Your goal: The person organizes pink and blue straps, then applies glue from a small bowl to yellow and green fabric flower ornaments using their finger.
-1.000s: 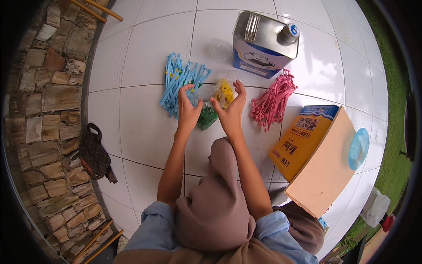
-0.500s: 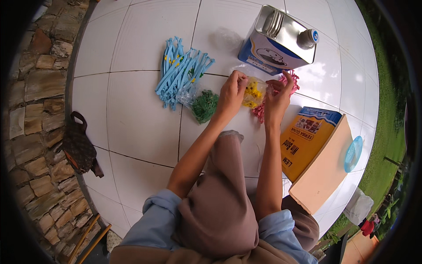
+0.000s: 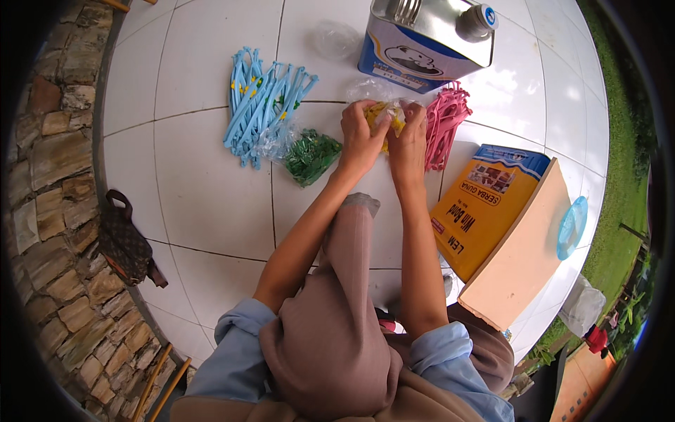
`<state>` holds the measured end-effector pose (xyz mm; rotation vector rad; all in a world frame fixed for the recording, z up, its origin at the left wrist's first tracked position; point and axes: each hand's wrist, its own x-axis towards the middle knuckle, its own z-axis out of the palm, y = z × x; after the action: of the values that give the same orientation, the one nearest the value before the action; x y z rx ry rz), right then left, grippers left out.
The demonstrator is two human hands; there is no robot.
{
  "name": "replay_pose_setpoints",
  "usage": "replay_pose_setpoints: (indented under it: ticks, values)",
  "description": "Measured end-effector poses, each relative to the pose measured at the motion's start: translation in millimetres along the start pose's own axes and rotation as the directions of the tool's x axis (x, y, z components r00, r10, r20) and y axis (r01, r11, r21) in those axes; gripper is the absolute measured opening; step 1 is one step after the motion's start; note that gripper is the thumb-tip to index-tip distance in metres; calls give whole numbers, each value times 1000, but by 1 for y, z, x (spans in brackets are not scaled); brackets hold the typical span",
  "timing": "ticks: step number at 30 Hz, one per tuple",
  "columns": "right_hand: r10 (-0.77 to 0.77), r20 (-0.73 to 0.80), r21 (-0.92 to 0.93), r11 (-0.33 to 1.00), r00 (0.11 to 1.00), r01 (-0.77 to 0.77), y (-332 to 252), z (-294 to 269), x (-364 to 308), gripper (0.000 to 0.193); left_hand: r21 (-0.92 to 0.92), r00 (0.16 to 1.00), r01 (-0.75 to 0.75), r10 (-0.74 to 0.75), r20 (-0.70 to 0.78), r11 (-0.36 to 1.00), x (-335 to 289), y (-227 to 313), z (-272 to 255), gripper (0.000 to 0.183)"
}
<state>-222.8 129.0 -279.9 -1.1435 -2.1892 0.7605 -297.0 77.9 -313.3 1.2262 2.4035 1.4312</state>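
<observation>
Between my two hands is a clear plastic bag [image 3: 383, 114] with small yellow pieces in it. My left hand [image 3: 361, 139] pinches its left side, and my right hand [image 3: 407, 141] has its fingers closed on the right side. Left of my left hand lies a clear bag of green pieces [image 3: 313, 156]. Farther left, a pile of light blue strips [image 3: 260, 105] carries small yellow and green bits. A bundle of pink strips [image 3: 447, 123] rests just right of my right hand.
A blue and white metal can [image 3: 422, 60] stands behind my hands. On the right, a yellow can [image 3: 485, 204] lies beside a tan board [image 3: 520, 246] with a blue plastic lid [image 3: 571, 228]. Crumpled clear plastic [image 3: 336, 39] sits at the back. A dark bag [image 3: 126, 243] lies far left by the stone wall [image 3: 53, 204].
My hands have come closer together on the bag of yellow pieces. The right hand has moved left, uncovering the pink strips. The whole view has shifted slightly.
</observation>
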Motion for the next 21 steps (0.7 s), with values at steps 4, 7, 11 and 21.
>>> replay_pose_setpoints:
  ticks: [4, 7, 11, 21]
  values:
    - [-2, 71, -23, 1000, 997, 4, 8, 15, 6, 44, -162, 980, 191, -180, 81, 968, -5, -15, 12, 30]
    - [12, 89, -29, 1000, 996, -9, 13, 21, 10, 51, -112, 955, 281, -266, 134, 953, 2, -20, 13, 22]
    - [57, 78, -19, 998, 995, -56, 11, 16, 12, 57, -35, 928, 367, -364, 78, 929, 5, -15, 16, 11]
    - [132, 185, -9, 991, 974, -133, 26, 6, -5, 53, -296, 899, 432, -381, 216, 852, -5, -18, 20, 19]
